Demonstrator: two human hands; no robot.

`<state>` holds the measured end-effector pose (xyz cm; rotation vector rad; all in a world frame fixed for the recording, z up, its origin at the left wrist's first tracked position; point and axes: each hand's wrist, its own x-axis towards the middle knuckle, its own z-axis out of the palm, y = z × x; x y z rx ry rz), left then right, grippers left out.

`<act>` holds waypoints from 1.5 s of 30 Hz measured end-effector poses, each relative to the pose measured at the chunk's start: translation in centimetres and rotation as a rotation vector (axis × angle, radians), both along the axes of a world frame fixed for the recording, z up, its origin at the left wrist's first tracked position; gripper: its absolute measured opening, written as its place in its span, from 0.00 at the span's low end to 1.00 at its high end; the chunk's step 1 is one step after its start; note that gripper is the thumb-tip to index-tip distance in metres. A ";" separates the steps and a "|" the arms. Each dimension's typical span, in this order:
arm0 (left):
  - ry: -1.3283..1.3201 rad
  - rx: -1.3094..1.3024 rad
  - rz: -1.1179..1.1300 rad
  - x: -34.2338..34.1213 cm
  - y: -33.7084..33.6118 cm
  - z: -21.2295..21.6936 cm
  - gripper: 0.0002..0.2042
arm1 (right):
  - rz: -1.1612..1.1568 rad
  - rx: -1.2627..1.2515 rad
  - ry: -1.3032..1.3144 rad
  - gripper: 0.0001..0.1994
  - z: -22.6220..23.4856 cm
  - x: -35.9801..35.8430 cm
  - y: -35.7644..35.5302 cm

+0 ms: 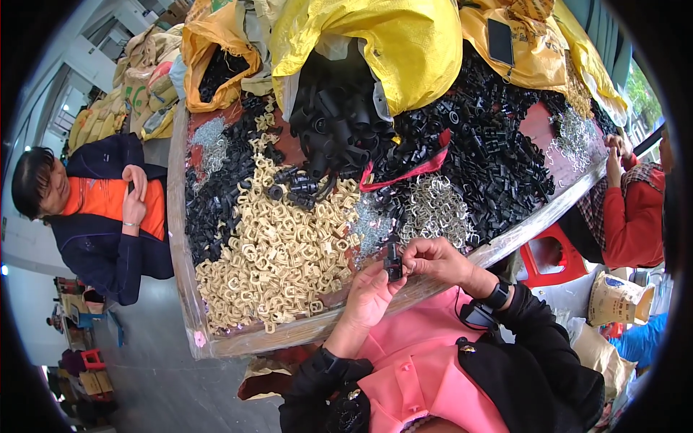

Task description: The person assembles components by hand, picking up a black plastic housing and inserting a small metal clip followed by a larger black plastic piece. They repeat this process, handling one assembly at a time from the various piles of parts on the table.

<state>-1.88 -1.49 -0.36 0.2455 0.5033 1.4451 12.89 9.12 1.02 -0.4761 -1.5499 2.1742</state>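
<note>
Close to the table's near edge, my left hand is closed around a small black plastic part, held upright between thumb and fingers. My right hand pinches at the right side of that part; whatever sits between its fingertips is too small to make out. Just beyond my hands lie a heap of bent metal hooks and a patch of small silvery pieces. To the left spreads a big pile of cream plastic buckles.
A wooden-rimmed table carries black parts, a red strap and a yellow sack spilling black tubes. A phone rests on a sack. One person sits left, another right, near a red stool.
</note>
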 end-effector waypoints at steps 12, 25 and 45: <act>0.073 -0.105 -0.031 0.0 -0.6 0.2 0.18 | -0.121 0.025 -0.094 0.07 1.0 0.4 -0.5; 0.105 -0.124 -0.083 1.0 -1.9 1.8 0.14 | -0.212 0.761 -0.088 0.04 3.4 1.2 -2.2; 0.176 -0.213 -0.129 1.2 -1.9 1.4 0.13 | -0.077 0.608 -0.275 0.08 3.5 1.6 -2.4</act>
